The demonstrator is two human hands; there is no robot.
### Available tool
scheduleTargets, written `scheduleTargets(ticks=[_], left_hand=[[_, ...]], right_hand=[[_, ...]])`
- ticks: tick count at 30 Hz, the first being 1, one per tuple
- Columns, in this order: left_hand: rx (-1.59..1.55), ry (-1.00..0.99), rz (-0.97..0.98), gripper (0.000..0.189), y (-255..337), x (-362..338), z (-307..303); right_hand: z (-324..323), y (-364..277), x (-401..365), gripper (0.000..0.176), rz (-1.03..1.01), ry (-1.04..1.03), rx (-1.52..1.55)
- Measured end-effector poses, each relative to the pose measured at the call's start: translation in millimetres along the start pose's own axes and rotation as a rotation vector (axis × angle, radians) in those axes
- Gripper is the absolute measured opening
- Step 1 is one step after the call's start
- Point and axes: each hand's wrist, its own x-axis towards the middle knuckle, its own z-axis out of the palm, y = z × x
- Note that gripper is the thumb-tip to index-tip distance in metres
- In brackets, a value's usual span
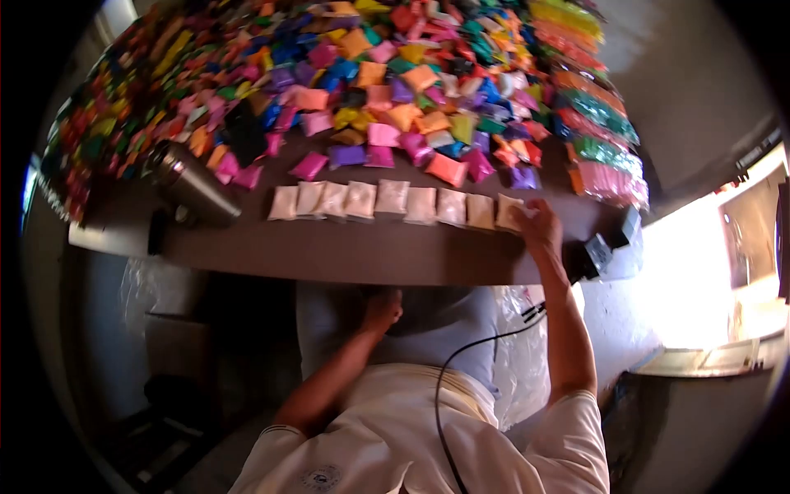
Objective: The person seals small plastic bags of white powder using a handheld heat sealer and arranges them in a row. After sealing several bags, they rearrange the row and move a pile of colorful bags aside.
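Observation:
Along the near part of the brown table [346,247] lies a row of several small pale pink packets [392,197], side by side. At the row's right end, the fingers of my right hand [539,224] close on the edge of the last pale packet [508,212]. My left hand [385,309] rests low over my lap, below the table edge. Its fingers are curled in, and whether they hold anything is hidden. Just beyond the row lie purple, pink and orange packets [447,170].
A large heap of multicoloured packets [354,78] covers the far table. Stacked bags [605,148] line the right side. A metal flask [193,185] and a dark phone-like object [243,132] are at left. Dark boxy objects [598,253] sit at the right corner; a black cable [448,370] crosses my body.

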Motion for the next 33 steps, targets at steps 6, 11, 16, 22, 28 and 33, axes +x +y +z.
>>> scheduleTargets(ticks=[6,11,16,22,28,33], left_hand=[[-0.043,-0.111,0.072,0.029,-45,13,10],[-0.168,-0.137,-0.043,0.034,-43,11,10],[-0.321,-0.045,-0.14,0.04,-3,2,-1],[-0.487,-0.039,-0.303,0.043,-1,0,-5],[-0.528,-0.045,-0.325,0.046,-6,5,-1],[-0.56,-0.065,-0.263,0.038,-31,9,5]], right_hand=[[21,-70,-53,0.014,-0.59,0.004,0.074],[65,-169,-107,0.008,-1.182,-0.243,0.016],[127,-217,-121,0.015,-1.261,-0.292,0.17],[165,-240,-120,0.025,-1.162,-0.319,0.106],[181,-248,-132,0.022,-1.122,-0.194,0.199],[141,-228,-128,0.028,-0.939,-0.124,0.066]])
